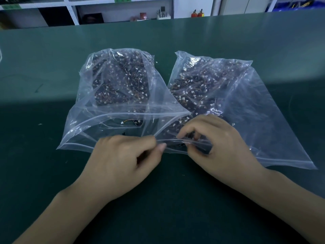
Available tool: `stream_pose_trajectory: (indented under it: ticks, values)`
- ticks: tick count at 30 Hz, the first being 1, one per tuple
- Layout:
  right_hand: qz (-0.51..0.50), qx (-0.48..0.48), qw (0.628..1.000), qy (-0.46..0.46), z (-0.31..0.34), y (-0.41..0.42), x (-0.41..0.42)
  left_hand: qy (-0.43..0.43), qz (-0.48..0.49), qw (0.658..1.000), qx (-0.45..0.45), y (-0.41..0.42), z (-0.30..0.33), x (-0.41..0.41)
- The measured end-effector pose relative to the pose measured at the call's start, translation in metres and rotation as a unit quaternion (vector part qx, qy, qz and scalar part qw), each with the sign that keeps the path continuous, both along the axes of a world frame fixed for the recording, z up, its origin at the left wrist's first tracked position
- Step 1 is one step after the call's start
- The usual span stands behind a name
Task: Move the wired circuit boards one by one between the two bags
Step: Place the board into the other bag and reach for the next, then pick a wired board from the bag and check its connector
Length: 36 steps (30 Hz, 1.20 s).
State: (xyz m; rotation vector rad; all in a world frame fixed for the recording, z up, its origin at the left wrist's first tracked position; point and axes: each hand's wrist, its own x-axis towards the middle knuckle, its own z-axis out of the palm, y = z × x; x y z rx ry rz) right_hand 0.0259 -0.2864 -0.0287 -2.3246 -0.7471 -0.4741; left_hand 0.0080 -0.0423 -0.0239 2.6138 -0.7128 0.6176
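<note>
two clear zip bags [263, 124] of dark wired circuit boards [121, 80] lay on green counter [44, 71]; left hand [123, 166] and right hand [221, 143] fingers pinched the right bag's opening; shelving [73, 13] stood behind.

You face a dark green table mat [52, 155]; beyond it, white shelving [73, 13] holds two small orange bottles [197, 14].

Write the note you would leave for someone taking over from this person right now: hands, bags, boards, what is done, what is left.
Left hand: pinches the near zip edge of the right bag.
Right hand: fingers curled on the same edge at the mouth.
Left bag lies beside it, mouths overlapping, on the green table.
Boards: piles in both bags; neither hand holds one.
Done: cannot tell how many have moved.
Left: open the mouth, then move boards one by one.
</note>
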Motion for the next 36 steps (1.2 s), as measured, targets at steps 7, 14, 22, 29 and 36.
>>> stream_pose_trajectory:
  ticks: [7, 14, 22, 29, 36]
  values:
    - [0.007, -0.029, 0.999, 0.024, 0.0, -0.001, -0.001, 0.042, 0.157, 0.987, -0.019, 0.023, 0.003, 0.013]
    - [0.002, -0.026, 0.999, 0.028, -0.001, -0.002, -0.001, 0.116, 0.182, 0.975, 0.049, 0.032, 0.007, 0.012]
    - [0.001, -0.027, 0.999, 0.033, -0.002, -0.002, 0.0, 0.15, 0.189, 0.969, 0.052, 0.025, 0.008, 0.009]
    - [0.0, -0.015, 0.998, 0.053, -0.003, -0.002, 0.0, 0.114, 0.181, 0.976, 0.039, 0.019, 0.01, 0.005]
    - [-0.004, -0.016, 0.998, 0.064, -0.003, -0.001, 0.0, 0.139, 0.179, 0.973, 0.053, 0.022, 0.011, 0.006]
